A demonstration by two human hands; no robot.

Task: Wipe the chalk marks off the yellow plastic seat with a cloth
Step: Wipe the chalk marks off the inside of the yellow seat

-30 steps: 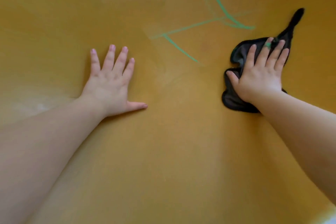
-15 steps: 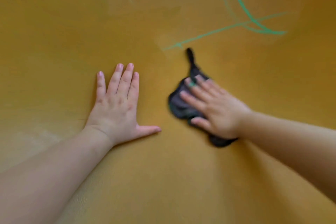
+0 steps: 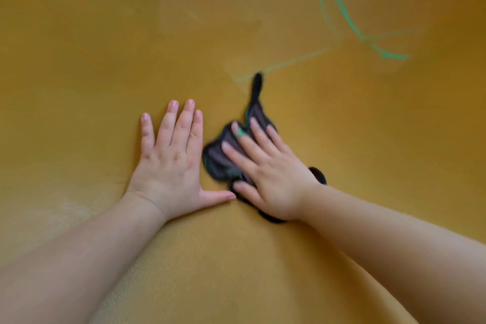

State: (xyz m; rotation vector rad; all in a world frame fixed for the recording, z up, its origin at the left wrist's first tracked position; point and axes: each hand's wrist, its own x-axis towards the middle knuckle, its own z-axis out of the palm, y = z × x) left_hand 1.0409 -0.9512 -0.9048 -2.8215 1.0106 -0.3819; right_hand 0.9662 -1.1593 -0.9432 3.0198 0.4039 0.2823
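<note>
The right hand (image 3: 271, 173) lies flat on the crumpled dark cloth (image 3: 218, 160), fingers straight and spread, pressing it onto the yellow plastic seat (image 3: 79, 47) rather than gripping it; a green smear shows on one fingertip (image 3: 240, 134); the hand and cloth are blurred, which suggests a wiping stroke. The left hand (image 3: 168, 166) rests palm-down on the seat just beside the cloth, fingers straight and close together, thumb out toward the right hand, holding nothing; it looks like a brace. The green chalk marks sit up and to the right: a thin straight line (image 3: 289, 62) begins just by the cloth's trailing tail (image 3: 256, 92), and a bolder looped scribble (image 3: 364, 39) lies well apart beyond it; a faint fleck (image 3: 193, 14) shows higher on the left. To wipe well, the palm probably wants to keep even pressure and carry the cloth along the line toward the loop; the loose tail wipes little, so bunching the fabric under the fingers would likely help; turning to a cleaner face may avoid smearing green back. No rim of the seat is in view; the surface seems to curve upward like a bowl; open room lies up and right, while the left hand closes off the left side.
</note>
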